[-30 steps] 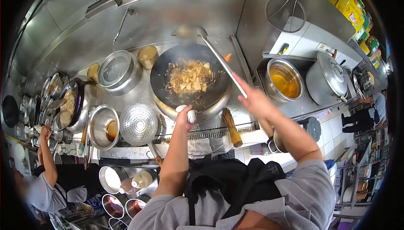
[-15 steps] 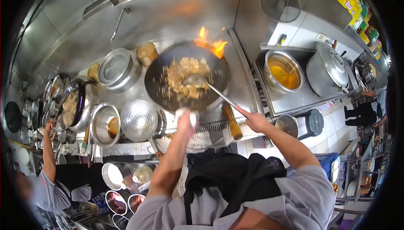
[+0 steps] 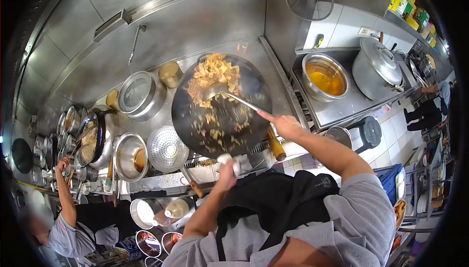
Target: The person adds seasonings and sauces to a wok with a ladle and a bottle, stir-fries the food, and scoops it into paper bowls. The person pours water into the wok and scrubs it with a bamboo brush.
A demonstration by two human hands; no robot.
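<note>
Black wok [image 3: 254,130] over stove top [image 3: 281,91], bare steel off its R edge. L hand [image 3: 226,175] clamped on white cloth [image 3: 228,160] at near rim; R hand [image 3: 287,126] wrapped rnd ladle [image 3: 215,91]. Strainer [image 3: 167,149] close L, brush [image 3: 277,148] nr R. Wok: food pcs [image 3: 215,74] heaped far side; steel bowl [image 3: 125,153]: brown liq. [image 3: 140,159]; steel pot [image 3: 326,58]: amber liq. [image 3: 327,81]

The wok [image 3: 254,120] is dark, matt metal, the ladle [image 3: 239,100] shinier metal. From the wok, smooth, softly reflective metal panelling [image 3: 205,32] stands at twelve o'clock, a dull metal pot [image 3: 366,74] between two and three, a smooth wooden brush handle [image 3: 276,147] at four, soft white cloth [image 3: 226,159] at six, a perforated metal strainer [image 3: 167,148] at eight.
</note>
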